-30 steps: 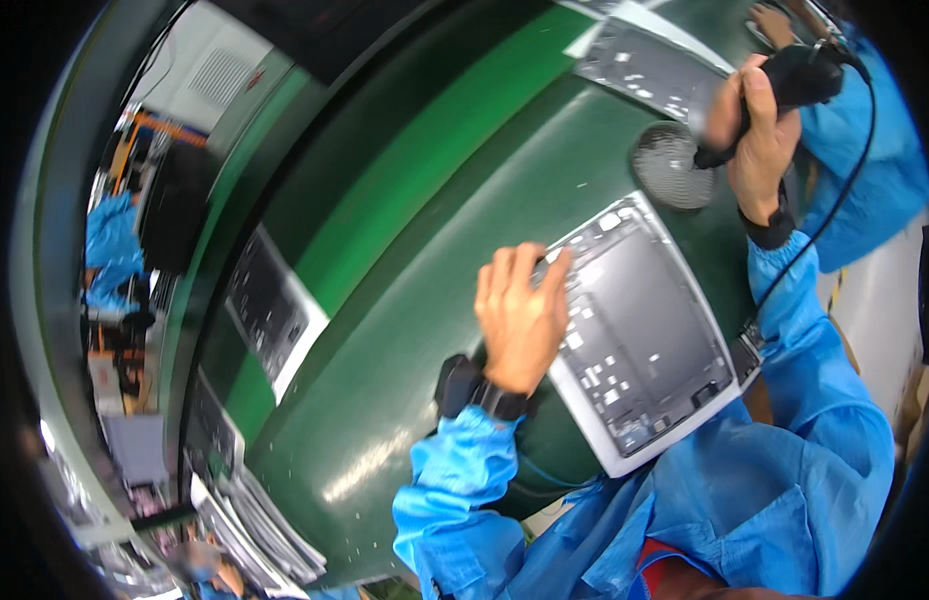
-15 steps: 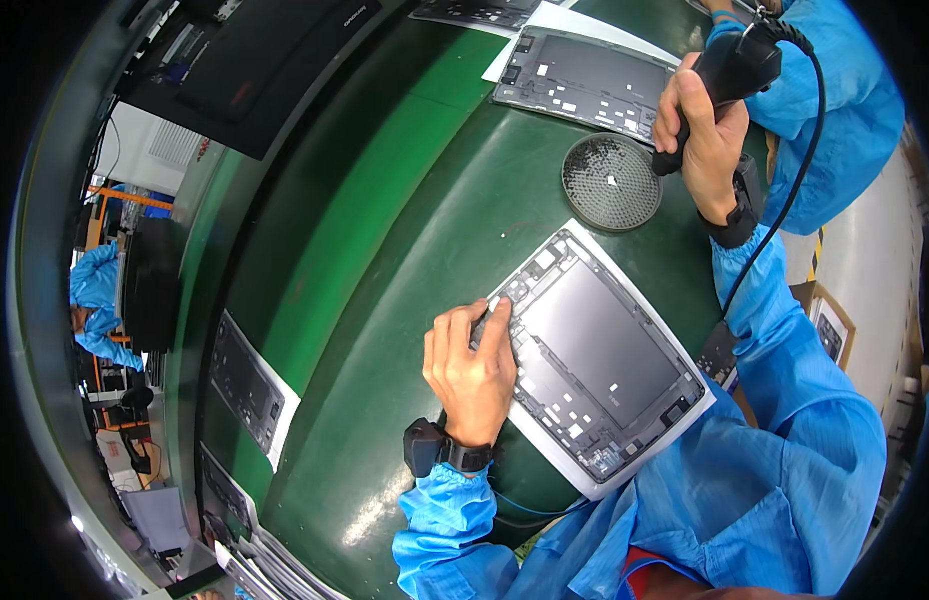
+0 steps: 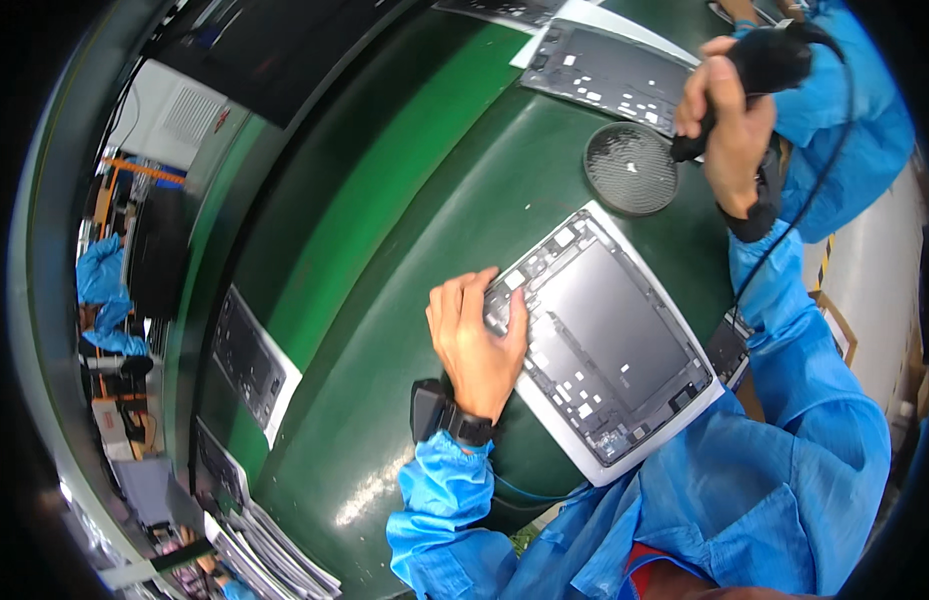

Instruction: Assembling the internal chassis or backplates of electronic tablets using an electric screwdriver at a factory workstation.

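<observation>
A grey tablet housing (image 3: 624, 310) with small white pads and fitted boards lies face up on a white backing (image 3: 562, 442) in front of me. My left hand (image 3: 474, 345) grips its upper left edge, thumb on the inner side and fingers curled over the rim. In my right hand (image 3: 739, 140), blurred by motion, is a black corded electric screwdriver (image 3: 769, 62). Its lower end hangs just beside a round dish (image 3: 632, 175) of tiny dark parts, probably screws, beyond the housing. The tool's tip cannot be made out.
Another tablet housing (image 3: 624, 78) lies past the dish. More housings (image 3: 249, 350) sit on the left, above a stack of thin panels (image 3: 269, 550). A bright green strip (image 3: 384, 165) runs alongside the table. A co-worker's blue sleeve (image 3: 854, 120) is at the upper right, near the cord.
The view has shifted slightly. My left thumb has moved away from the fingers, now spread wider over the housing's edge. My right hand still holds the screwdriver by the dish.
</observation>
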### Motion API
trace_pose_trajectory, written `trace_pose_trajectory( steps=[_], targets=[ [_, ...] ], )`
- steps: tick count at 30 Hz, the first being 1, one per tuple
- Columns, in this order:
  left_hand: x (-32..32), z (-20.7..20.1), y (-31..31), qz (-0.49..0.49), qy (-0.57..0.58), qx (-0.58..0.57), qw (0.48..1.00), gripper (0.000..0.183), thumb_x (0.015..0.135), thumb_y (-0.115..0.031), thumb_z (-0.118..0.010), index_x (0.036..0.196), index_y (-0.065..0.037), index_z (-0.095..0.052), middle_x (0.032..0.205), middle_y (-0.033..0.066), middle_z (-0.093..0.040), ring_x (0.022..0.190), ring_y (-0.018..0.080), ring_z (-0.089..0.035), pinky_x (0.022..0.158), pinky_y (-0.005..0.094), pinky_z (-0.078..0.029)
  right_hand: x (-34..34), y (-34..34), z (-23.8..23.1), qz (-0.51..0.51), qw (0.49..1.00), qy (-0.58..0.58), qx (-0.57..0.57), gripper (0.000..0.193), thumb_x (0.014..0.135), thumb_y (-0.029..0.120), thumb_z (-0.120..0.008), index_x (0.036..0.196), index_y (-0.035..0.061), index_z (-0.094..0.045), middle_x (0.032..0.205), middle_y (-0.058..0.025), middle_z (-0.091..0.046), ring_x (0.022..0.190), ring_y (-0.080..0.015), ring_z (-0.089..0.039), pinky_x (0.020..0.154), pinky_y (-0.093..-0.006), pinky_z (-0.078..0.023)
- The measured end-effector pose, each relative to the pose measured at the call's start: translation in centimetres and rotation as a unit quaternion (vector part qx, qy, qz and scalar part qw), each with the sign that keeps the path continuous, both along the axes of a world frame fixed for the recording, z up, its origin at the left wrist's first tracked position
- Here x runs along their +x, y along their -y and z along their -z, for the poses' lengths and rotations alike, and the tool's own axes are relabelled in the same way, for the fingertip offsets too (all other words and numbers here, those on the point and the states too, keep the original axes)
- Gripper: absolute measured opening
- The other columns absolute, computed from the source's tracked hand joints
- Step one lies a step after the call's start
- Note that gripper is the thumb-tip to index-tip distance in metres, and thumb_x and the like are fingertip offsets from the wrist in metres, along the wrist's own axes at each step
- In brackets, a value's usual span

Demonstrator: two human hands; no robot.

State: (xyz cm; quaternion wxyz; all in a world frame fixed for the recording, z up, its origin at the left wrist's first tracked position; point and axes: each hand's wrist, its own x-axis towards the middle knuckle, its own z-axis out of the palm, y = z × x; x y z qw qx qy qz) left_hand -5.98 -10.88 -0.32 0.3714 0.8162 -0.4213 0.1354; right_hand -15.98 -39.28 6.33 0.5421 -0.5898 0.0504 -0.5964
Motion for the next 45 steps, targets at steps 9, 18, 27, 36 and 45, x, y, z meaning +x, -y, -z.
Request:
trace_pose_trajectory(
  steps=[9, 18, 27, 36, 45],
  targets=[
    [0.3, 1.6, -0.7, -0.022, -0.060, -0.034, 0.997, 0.026, 0.074, -0.015, -0.085, 0.091, -0.006, -0.067, 0.094, 0.0081, -0.064, 0.094, 0.0297, -0.058, 0.083, 0.0418, -0.041, 6.7, -14.6, -0.8, -0.331, 0.943, -0.036, 0.021, 0.021, 0.105, 0.022, -0.057, 0.110, 0.0034, -0.047, 0.064, -0.0042, -0.050, 0.047, -0.0103, -0.046, 0.044, -0.0273, -0.041],
    [0.6, 2.1, -0.9, -0.016, -0.060, -0.055, 0.997, 0.035, 0.071, -0.016, -0.086, 0.091, -0.005, -0.060, 0.091, 0.0078, -0.061, 0.090, 0.0294, -0.056, 0.080, 0.0420, -0.040, 8.3, -17.1, 1.6, -0.336, 0.937, -0.051, 0.085, 0.020, 0.103, 0.019, -0.064, 0.092, 0.0043, -0.055, 0.059, 0.0020, -0.052, 0.045, -0.0051, -0.046, 0.044, -0.0224, -0.037],
    [0.6, 2.0, -1.0, -0.016, -0.058, -0.054, 0.997, 0.035, 0.071, -0.017, -0.087, 0.093, -0.005, -0.061, 0.091, 0.0077, -0.060, 0.090, 0.0295, -0.056, 0.079, 0.0421, -0.039, 8.5, -16.5, 2.0, -0.327, 0.941, -0.084, 0.021, 0.022, 0.107, 0.023, -0.055, 0.105, 0.0026, -0.048, 0.062, -0.0034, -0.050, 0.046, -0.0095, -0.046, 0.044, -0.0251, -0.041],
    [0.8, 2.1, -0.8, -0.012, -0.061, -0.052, 0.997, 0.035, 0.072, -0.016, -0.086, 0.093, -0.005, -0.061, 0.091, 0.0081, -0.060, 0.090, 0.0299, -0.055, 0.079, 0.0427, -0.039, 8.5, -17.0, 1.9, -0.331, 0.940, -0.056, 0.056, 0.019, 0.103, 0.018, -0.064, 0.093, 0.0041, -0.055, 0.059, 0.0019, -0.052, 0.045, -0.0055, -0.046, 0.045, -0.0228, -0.037],
    [0.7, 2.0, -1.0, -0.009, -0.065, -0.046, 0.997, 0.036, 0.071, -0.015, -0.085, 0.094, -0.005, -0.059, 0.091, 0.0083, -0.059, 0.090, 0.0304, -0.055, 0.079, 0.0430, -0.038, 8.2, -17.4, 2.4, -0.337, 0.938, -0.074, 0.023, 0.020, 0.103, 0.017, -0.064, 0.090, 0.0038, -0.055, 0.058, 0.0032, -0.051, 0.046, -0.0045, -0.045, 0.045, -0.0229, -0.036]
  ],
)
